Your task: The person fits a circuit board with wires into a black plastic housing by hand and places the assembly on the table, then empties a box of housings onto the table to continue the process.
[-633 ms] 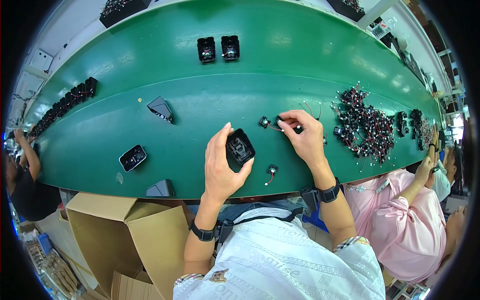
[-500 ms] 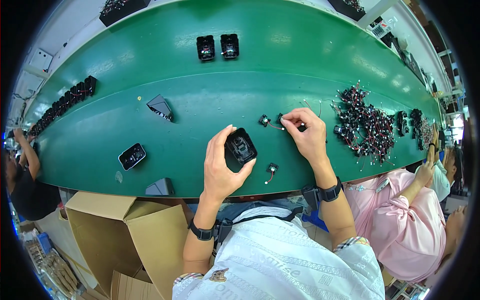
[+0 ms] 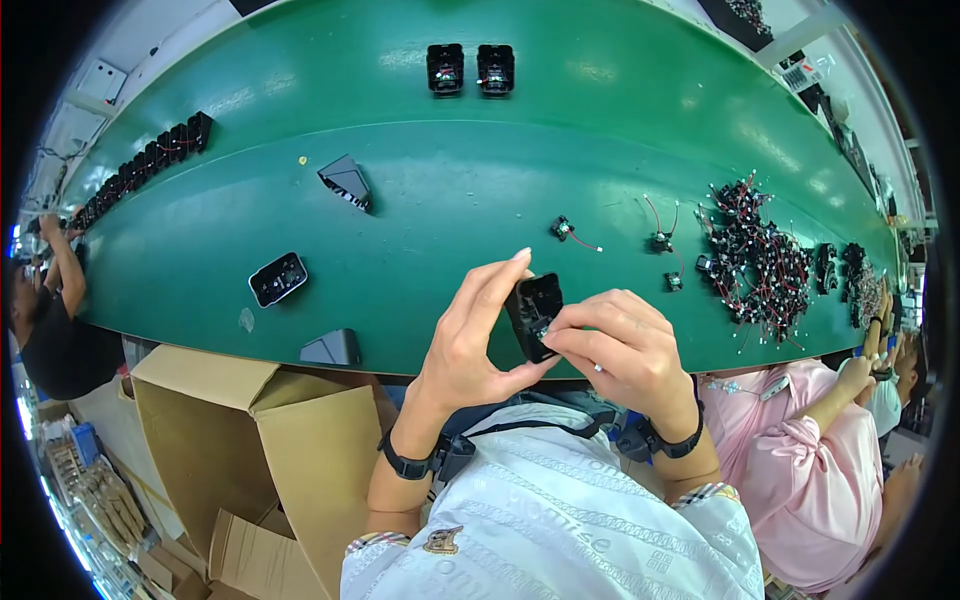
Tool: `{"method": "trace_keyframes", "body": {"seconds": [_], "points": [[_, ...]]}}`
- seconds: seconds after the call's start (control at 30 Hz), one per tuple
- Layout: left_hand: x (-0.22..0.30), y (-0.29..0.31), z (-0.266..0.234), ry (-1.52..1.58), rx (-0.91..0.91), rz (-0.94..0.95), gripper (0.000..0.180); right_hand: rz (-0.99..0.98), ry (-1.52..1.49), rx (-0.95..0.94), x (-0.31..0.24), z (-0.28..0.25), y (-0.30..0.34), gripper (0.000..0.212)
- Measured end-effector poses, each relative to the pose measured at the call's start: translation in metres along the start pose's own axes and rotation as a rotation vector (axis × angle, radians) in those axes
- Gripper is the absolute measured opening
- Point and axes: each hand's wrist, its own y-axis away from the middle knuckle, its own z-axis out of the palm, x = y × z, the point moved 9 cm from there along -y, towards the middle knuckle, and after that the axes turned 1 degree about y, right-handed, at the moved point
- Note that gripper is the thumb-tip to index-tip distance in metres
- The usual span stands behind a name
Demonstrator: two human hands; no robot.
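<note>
Grasps black housing (image 3: 527, 312) in left hand (image 3: 468, 345); pinches small part (image 3: 541, 329) in right hand (image 3: 630, 350), right at the open side.
Holds the housing with long axis running near to far, spanned between left thumb and fingers. Reaches in from the right, over the nearer half of the opening; hides any contact with the inner walls.
</note>
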Motion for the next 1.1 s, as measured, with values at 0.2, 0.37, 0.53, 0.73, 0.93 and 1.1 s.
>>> {"method": "trace_keyframes", "body": {"seconds": [0.2,0.37,0.53,0.73,0.93,1.1], "points": [[0.005,0.002,0.001,-0.013,0.004,0.019,0.091,0.115,-0.103,-0.025,0.006,-0.001,0.001,0.023],[0.010,0.000,0.001,-0.105,0.052,0.093,0.088,0.145,-0.066,0.050,0.005,-0.001,0.004,0.024],[0.010,-0.001,0.001,-0.113,0.077,0.094,0.088,0.149,-0.094,0.157,0.011,0.002,0.012,0.024],[0.008,0.000,-0.002,-0.089,0.105,0.049,0.087,0.219,-0.221,0.217,0.019,-0.009,0.011,0.025],[0.009,0.001,-0.003,-0.104,0.137,0.062,0.087,0.070,-0.106,0.229,0.004,-0.009,0.011,0.028],[0.000,0.000,-0.004,-0.049,0.057,-0.060,0.087,0.034,-0.164,0.148,0.005,-0.005,0.006,0.030]]}}
